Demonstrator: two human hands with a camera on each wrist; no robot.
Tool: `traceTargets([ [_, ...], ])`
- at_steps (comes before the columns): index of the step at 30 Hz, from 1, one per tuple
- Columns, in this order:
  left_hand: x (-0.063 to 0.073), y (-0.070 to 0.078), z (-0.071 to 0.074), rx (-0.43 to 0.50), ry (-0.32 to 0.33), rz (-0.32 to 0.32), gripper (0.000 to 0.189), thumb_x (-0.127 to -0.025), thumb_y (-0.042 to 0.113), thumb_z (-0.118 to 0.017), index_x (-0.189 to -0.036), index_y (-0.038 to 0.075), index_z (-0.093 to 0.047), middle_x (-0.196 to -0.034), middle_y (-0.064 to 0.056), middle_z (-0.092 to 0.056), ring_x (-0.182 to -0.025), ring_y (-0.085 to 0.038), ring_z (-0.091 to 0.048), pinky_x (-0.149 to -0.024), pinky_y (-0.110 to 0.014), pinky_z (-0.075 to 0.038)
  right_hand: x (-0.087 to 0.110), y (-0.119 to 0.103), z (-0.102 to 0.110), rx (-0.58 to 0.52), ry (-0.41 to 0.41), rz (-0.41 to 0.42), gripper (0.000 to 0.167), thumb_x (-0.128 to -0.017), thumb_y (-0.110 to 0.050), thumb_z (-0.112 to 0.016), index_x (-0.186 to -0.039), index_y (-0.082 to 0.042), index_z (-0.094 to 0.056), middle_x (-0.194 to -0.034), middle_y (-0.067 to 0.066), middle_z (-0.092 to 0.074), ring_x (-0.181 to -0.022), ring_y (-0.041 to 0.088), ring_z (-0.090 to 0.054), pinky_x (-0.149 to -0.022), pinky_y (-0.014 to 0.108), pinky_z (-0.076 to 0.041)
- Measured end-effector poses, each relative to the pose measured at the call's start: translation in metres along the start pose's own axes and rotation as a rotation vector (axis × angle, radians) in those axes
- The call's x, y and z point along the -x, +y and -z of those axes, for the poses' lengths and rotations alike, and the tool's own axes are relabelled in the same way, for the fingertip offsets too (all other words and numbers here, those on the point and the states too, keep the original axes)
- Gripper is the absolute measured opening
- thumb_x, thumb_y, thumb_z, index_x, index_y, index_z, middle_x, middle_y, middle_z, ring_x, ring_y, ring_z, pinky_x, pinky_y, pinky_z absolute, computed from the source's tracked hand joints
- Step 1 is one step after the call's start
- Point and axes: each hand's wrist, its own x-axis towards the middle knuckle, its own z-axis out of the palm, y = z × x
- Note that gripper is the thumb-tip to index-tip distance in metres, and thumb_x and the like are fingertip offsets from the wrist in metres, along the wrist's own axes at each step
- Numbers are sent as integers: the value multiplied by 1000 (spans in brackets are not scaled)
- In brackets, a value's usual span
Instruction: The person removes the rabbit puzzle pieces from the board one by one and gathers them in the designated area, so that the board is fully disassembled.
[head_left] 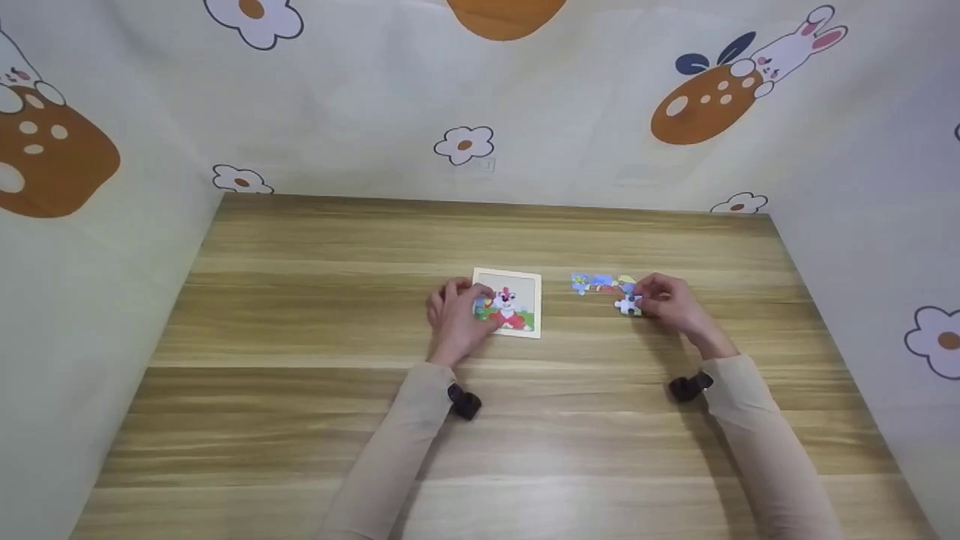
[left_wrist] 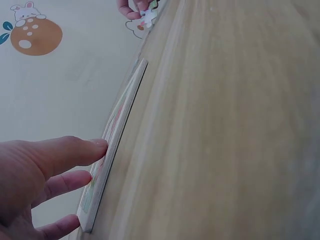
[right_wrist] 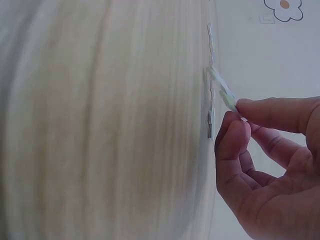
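A square jigsaw board (head_left: 538,301) with a pale wooden rim lies flat on the table. Pieces in its lower part form a white-and-red cartoon animal (head_left: 507,306), while its upper part shows bare grey. My left hand (head_left: 459,319) rests at the board's left side, with the thumb (left_wrist: 80,151) and fingers extended onto it. To the right, my right hand (head_left: 677,306) pinches a jigsaw piece (right_wrist: 223,90) between thumb and index finger, tilted and raised at one end. Beside it, several loose jigsaw pieces (head_left: 598,283) lie in a row, partly hidden by the fingers.
The wood-grain table (head_left: 315,420) meets a patterned backdrop (head_left: 352,120) at the back and both sides. A black wrist camera (head_left: 465,403) sits on the left sleeve, and another black camera (head_left: 688,387) on the right one.
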Motion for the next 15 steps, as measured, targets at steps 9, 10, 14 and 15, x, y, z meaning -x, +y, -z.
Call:
traceTargets([
  [9, 2, 3, 0, 3, 12, 7, 38, -73, 22, -82, -108, 21, -68, -133, -5, -43, -129, -36, -24, -104, -51, -20, -1, -2, 3, 79, -15, -76, 23, -87, 4, -62, -106, 15, -55, -93, 17, -60, -75, 10, -53, -64, 20, -48],
  [10, 2, 4, 0, 0, 11, 8, 38, -73, 23, -82, -108, 21, -68, -133, -6, -43, -130, -36, -24, -104, -51, -20, -2, -1, 3, 96, -15, -85, 23, -87, 4, -62, -106, 14, -55, -92, 17, -60, -75, 11, -53, -63, 20, -47],
  [14, 2, 4, -1, -6, 9, 12, 37, -74, 25, -81, -108, 22, -67, -134, -6, -42, -131, -36, -23, -105, -51, -19, -5, 1, 4, 132, -17, -105, 21, -87, 3, -63, -105, 12, -56, -91, 14, -58, -76, 13, -51, -63, 20, -44],
  [15, 2, 4, -1, -10, 9, 11, 37, -74, 25, -81, -108, 22, -67, -134, -6, -42, -131, -36, -23, -105, -51, -19, -6, 1, 4, 132, -17, -107, 20, -87, 3, -63, -105, 12, -56, -90, 13, -58, -76, 13, -51, -62, 20, -44],
])
